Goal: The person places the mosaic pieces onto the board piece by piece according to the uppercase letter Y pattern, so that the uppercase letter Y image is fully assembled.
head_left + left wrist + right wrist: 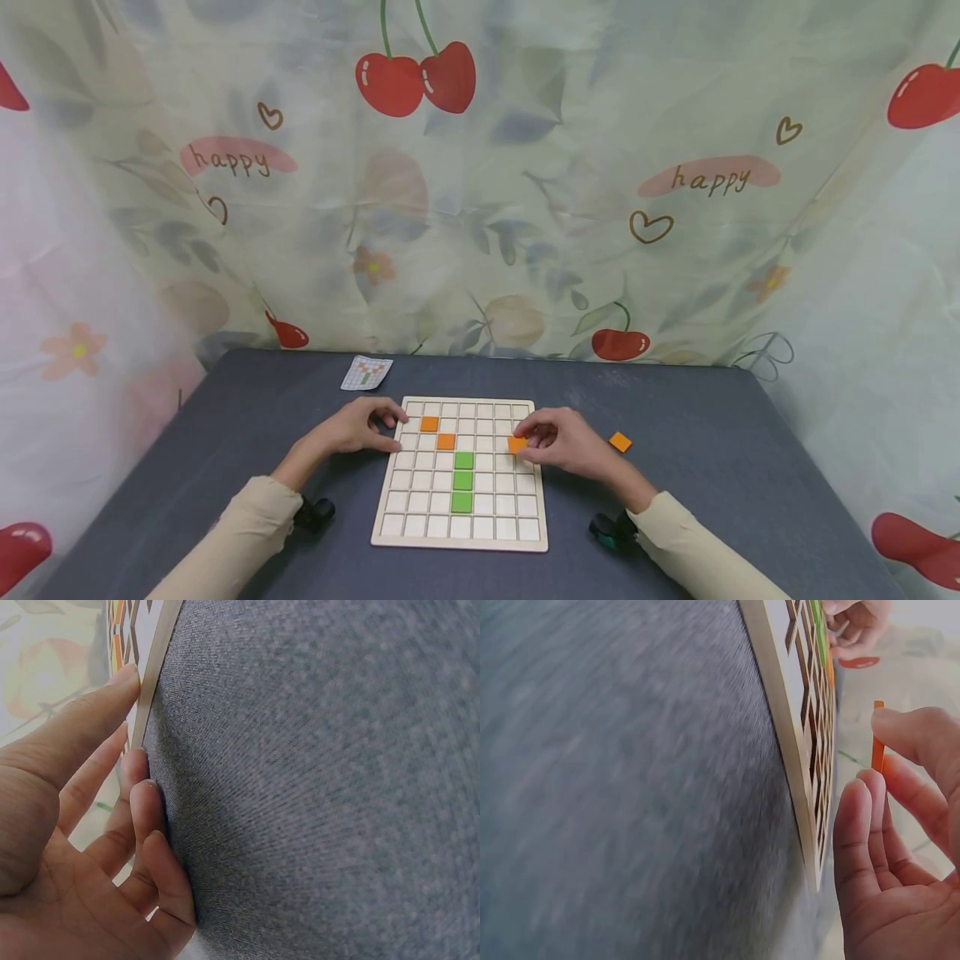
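Note:
A pale wooden grid board (459, 544) lies flat on the dark table. Three green square tiles (462, 481) form a column in its middle, and two orange tiles, one upper left (429, 424) and one nearer the centre (446, 442), sit in a diagonal. My right hand (567, 444) pinches another orange tile (878, 736) between thumb and fingers, over the board's right side; the right wrist view shows it raised and edge-on. At the board's left edge rests my left hand (352, 427), with thumb and index finger touching the rim.
One loose orange tile (620, 442) lies on the table (675, 467) right of the board. Behind the board's left corner is a small card (367, 372) printed with a coloured grid pattern. A cherry-print curtain (480, 208) hangs behind the table.

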Demonstrator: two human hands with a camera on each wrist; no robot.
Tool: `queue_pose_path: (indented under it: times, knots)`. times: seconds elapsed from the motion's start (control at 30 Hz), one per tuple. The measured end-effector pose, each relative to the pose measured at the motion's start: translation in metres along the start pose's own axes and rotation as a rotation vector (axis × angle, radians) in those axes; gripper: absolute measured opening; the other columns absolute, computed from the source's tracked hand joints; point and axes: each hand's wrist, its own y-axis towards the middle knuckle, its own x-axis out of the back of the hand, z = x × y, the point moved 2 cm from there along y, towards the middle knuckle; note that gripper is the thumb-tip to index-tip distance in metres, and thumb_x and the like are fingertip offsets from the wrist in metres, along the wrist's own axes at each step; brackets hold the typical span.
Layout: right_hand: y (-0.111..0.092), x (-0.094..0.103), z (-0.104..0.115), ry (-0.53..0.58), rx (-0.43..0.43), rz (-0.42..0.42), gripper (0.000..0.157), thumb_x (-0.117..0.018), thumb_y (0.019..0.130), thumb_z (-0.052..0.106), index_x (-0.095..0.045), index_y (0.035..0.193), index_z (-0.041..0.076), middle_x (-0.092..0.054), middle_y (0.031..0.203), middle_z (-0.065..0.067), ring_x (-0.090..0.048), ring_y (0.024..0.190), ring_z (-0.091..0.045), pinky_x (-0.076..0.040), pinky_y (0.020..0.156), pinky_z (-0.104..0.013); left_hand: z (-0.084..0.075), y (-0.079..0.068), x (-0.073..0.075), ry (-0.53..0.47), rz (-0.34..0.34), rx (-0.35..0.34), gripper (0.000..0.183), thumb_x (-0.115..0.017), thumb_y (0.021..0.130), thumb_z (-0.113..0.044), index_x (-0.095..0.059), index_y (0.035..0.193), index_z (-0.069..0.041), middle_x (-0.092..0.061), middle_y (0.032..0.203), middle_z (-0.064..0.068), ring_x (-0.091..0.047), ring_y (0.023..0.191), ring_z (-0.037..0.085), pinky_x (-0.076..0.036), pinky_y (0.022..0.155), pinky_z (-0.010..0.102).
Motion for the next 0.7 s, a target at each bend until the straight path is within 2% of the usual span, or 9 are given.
queue_pose_path:
  times: [0.43, 0.7]
  knots:
    - [0.023, -0.017, 0.005, 0.001, 0.046, -0.002, 0.025, -0.086, 0.084, 0.014, -0.076, 0.107, 0.006, -0.070, 0.089, 0.001, -0.064, 0.075, -0.017, -0.052, 0.071, -0.030, 0.001, 0.000, 0.000, -0.010, -0.003, 0.004, 0.035, -0.087, 0.082, -0.011, -0.071, 0.113, -0.005, -0.059, 0.095, 0.007, -0.051, 0.078, 0.021, -0.043, 0.070, 0.034]
    - [0.033, -0.023, 0.009, -0.030, 0.001, 0.006, 0.024, -0.086, 0.085, 0.015, -0.077, 0.106, 0.008, -0.069, 0.088, 0.005, -0.064, 0.075, -0.016, -0.052, 0.071, -0.030, 0.002, 0.000, -0.001, -0.008, -0.009, 0.004, 0.036, -0.088, 0.081, -0.011, -0.071, 0.112, -0.005, -0.059, 0.095, 0.006, -0.051, 0.081, 0.021, -0.043, 0.072, 0.035]
